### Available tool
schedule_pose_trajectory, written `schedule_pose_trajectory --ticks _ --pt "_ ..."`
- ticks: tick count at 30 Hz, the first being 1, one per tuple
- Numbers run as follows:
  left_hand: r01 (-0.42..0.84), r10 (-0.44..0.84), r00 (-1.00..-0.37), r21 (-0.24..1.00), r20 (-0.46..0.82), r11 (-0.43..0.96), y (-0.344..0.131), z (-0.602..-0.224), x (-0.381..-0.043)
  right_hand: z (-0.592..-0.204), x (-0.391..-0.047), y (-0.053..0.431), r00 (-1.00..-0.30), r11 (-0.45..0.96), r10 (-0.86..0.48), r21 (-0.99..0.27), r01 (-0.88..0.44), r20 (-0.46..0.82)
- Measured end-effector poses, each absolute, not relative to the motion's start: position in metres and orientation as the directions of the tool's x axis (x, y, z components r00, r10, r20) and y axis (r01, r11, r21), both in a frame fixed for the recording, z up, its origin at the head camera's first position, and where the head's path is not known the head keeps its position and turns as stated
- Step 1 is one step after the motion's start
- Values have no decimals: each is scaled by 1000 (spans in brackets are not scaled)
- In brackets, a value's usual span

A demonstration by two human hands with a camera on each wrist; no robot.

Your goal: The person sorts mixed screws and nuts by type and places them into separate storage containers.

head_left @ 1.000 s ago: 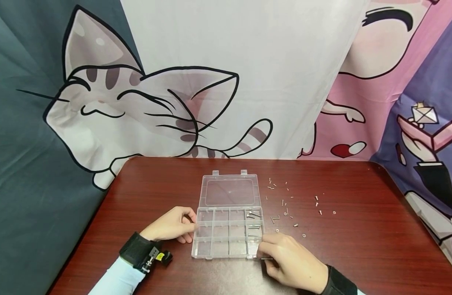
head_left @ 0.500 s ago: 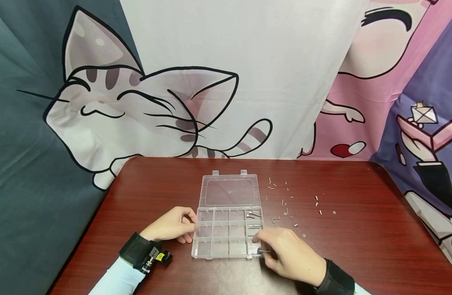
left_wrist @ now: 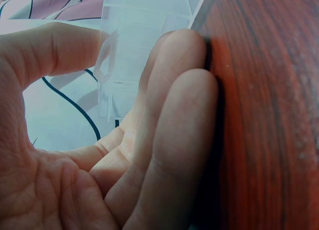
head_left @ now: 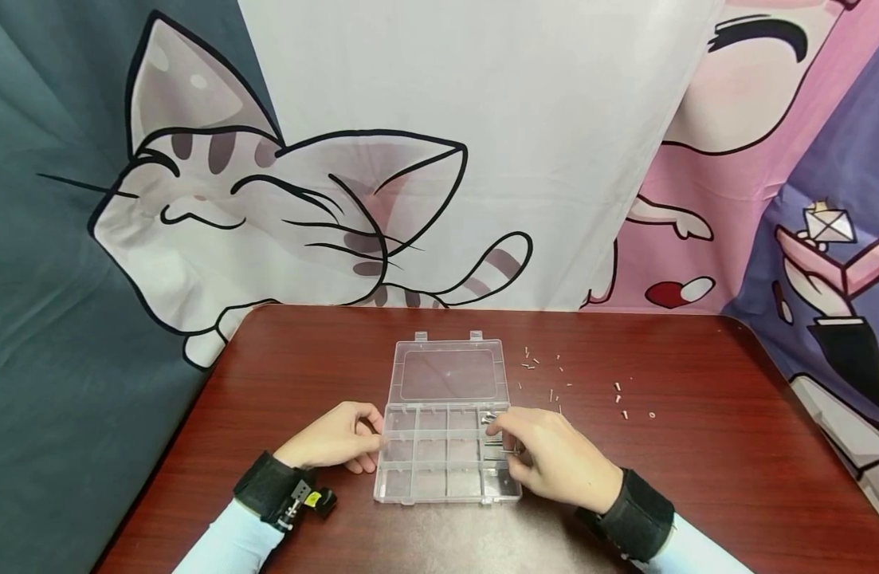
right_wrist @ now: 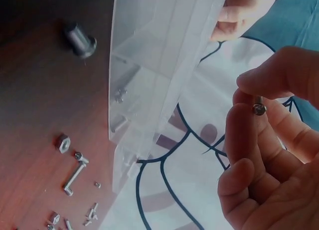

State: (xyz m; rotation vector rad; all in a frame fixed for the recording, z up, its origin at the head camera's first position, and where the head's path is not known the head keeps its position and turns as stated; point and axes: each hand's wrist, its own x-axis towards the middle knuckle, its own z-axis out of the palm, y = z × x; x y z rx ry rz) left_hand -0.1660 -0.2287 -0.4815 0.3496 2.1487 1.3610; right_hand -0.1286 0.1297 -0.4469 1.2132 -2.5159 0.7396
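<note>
A clear plastic compartment box lies on the table with its lid folded open toward the back. My left hand holds the box's left side, thumb against the wall and fingers low along it, near the tabletop. Over the right column of compartments is my right hand. It pinches a small metal screw between thumb and fingers, the screw's head facing the right wrist camera. Several screws lie inside the right column, partly covered by the right hand in the head view.
Loose small screws are scattered to the right of the box, with a nut among them. In the right wrist view, a larger screw and another nut lie beside the box. Printed cloth hangs behind the table.
My right hand, pinching the screw, has moved from the box's front right corner away from me, up over the right column. The left hand stays at the box's left side.
</note>
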Motion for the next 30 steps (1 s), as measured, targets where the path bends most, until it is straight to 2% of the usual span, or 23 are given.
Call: schedule_pose_trajectory --ticks 10,21,30 --pt "-82 489 -808 884 -329 460 -228 -483 -167 -452 -133 129 -661 551 -639 -365 -750 393" --pt "-86 484 -809 881 -334 465 -228 -482 -166 -446 -123 125 -601 478 -701 -372 -795 384" --pt "-91 493 -805 889 -331 448 -227 -481 -166 -445 -109 132 -612 556 -765 -274 -785 200"
